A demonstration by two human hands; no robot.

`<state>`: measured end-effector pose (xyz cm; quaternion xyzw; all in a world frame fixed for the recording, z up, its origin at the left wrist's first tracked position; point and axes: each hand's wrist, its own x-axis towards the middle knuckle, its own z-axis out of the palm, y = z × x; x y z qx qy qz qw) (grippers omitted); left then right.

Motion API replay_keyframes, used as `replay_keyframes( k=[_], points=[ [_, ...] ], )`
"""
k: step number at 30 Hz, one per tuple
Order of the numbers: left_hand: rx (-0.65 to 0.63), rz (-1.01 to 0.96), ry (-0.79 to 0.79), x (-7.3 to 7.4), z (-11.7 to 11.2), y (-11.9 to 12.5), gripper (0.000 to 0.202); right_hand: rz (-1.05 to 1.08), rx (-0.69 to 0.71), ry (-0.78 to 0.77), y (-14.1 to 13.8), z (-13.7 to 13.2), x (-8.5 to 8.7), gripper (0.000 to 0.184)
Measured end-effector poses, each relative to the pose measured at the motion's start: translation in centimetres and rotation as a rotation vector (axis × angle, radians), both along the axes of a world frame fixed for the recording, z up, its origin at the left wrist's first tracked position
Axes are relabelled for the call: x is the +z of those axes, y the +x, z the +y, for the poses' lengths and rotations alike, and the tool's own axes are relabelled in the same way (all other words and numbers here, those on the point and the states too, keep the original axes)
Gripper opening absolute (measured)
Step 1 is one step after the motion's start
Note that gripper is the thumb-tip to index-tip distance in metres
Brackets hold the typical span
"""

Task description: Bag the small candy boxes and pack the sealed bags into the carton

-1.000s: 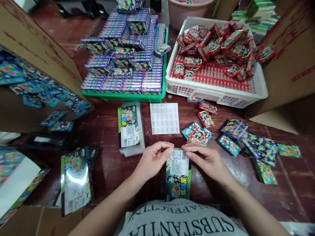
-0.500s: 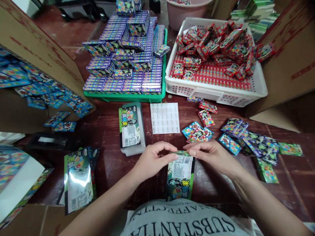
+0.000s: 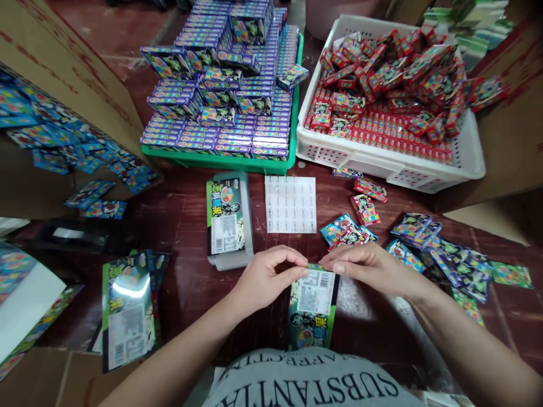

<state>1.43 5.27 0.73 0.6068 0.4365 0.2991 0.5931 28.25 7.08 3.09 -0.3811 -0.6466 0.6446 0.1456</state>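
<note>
With both hands' fingers (image 3: 297,273) pinching its far top edge: green pouch (image 3: 313,308), long axis front-to-back, label up.

Below the sticker sheet (image 3: 291,204), whose print is too small to read, the pouch (image 3: 313,308) loses its top edge under the fingertips of both the left hand (image 3: 265,278) and right hand (image 3: 368,267) and its bottom end behind the grey shirt (image 3: 309,384), itself cut by the frame's lower edge.
</note>
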Motion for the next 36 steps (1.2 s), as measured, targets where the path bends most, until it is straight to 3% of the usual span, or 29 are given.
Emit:
replay_keyframes(
  k=[3,7,9,12,16,21,26,29,33,36],
  points=[
    [-0.045,0.074,0.094,0.3,0.8,0.2,0.005,-0.072,0.098,0.194,-0.1,2.1,0.7,0.025],
    [-0.111,0.198,0.132,0.0,2.0,0.9,0.003,-0.341,-0.105,0.73,-2.7,8.9,-0.3,0.029],
    [-0.117,0.234,0.113,-0.6,2.5,1.3,0.002,-0.51,-0.154,0.889,-4.8,12.9,-1.5,0.031],
    [-0.097,0.265,0.082,-1.5,2.7,1.6,0.003,-0.599,-0.115,0.925,-7.4,17.7,-3.4,0.027],
    [-0.066,0.264,0.056,-1.9,2.6,1.6,0.003,-0.611,-0.047,0.895,-8.3,20.1,-5.3,0.019],
    [-0.1,0.252,0.044,-1.9,2.9,1.5,0.004,-0.626,-0.046,0.904,-8.0,18.7,-5.2,0.018],
    [-0.075,0.25,0.063,-2.1,3.0,1.6,0.003,-0.469,0.062,0.927,-7.1,12.8,-1.7,0.021],
    [-0.04,0.231,0.101,-1.7,2.4,1.5,0.003,-0.195,0.035,0.628,-4.8,8.0,0.8,0.019],
    [-0.025,0.155,0.057,-0.5,1.3,1.6,0.005,0.03,0.007,0.055,-1.6,3.4,2.5,0.052],
    [-0.046,0.148,-0.046,0.2,0.7,2.2,0.008,0.027,0.031,-0.006,-0.6,2.2,2.2,0.059]
  ],
)
